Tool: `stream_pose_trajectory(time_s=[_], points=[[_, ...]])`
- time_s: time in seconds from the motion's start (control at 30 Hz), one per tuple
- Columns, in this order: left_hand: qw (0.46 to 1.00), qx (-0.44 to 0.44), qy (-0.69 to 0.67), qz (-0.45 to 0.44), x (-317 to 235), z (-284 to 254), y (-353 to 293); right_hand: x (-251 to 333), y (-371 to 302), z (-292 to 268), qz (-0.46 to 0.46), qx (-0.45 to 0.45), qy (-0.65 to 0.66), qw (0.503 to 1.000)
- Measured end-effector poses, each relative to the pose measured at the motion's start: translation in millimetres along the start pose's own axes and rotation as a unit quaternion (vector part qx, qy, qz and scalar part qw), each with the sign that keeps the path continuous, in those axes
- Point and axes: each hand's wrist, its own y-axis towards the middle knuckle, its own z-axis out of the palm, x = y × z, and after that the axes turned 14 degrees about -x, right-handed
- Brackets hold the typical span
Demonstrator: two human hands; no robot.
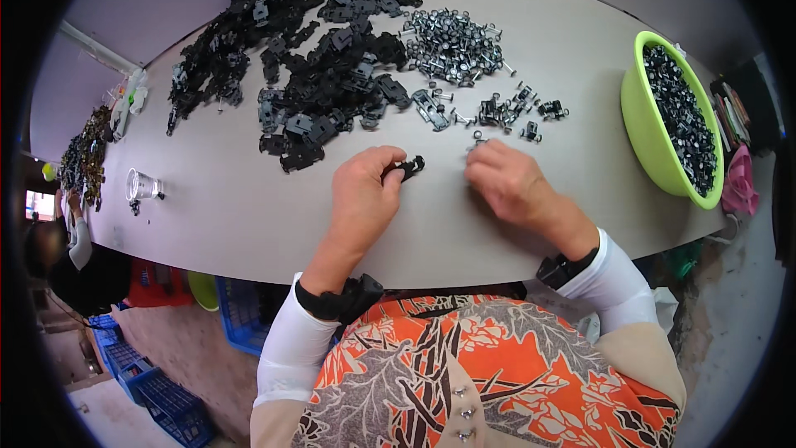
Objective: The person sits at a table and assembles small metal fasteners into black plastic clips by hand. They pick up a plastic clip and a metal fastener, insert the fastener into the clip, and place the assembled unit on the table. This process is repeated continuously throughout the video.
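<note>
Between the thumb and fingers of my left hand [369, 191] is a small black plastic toy car chassis [410, 167], its far end poking out to the right. My right hand [512, 182] is a little apart from it, with fingers curled together low over the table; whatever they hold is hidden. A wheel axle [478, 136] lies right beside the right hand's knuckles. Just beyond are several black chassis pieces fitted with wheels [502, 112] and a loose grey chassis [431, 108]. A pile of wheel axles [452, 46] lies farther back.
Heaps of black chassis parts [327, 87] cover the table's [249, 216] back left. At the right stands a green basin [638, 108] full of small dark wheeled pieces. A clear plastic cup [145, 185] is at the left. Another person [70, 257] works at far left, near blue crates [170, 402].
</note>
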Motion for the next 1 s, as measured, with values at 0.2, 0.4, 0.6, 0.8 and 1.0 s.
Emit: stream_pose_trajectory(time_s=[0.2, 0.4, 0.6, 0.8, 1.0], points=[[0.99, -0.027, 0.084, 0.111, -14, -5, -7, 16, -8, -17, 0.097, -0.018, 0.057, 0.994], [0.978, -0.023, 0.137, 0.155, 1, -5, -7, 12, -2, -14, 0.141, 0.026, 0.049, 0.988], [0.981, 0.076, -0.103, -0.148, -7, -11, -12, 12, -3, -12, 0.161, 0.027, 0.039, 0.986], [0.877, 0.163, -0.303, -0.336, -16, -10, -16, 17, -2, -3, 0.152, 0.018, -0.031, 0.988], [0.832, 0.172, -0.351, -0.395, -17, -8, -20, 21, 5, -7, 0.182, -0.009, 0.033, 0.983]])
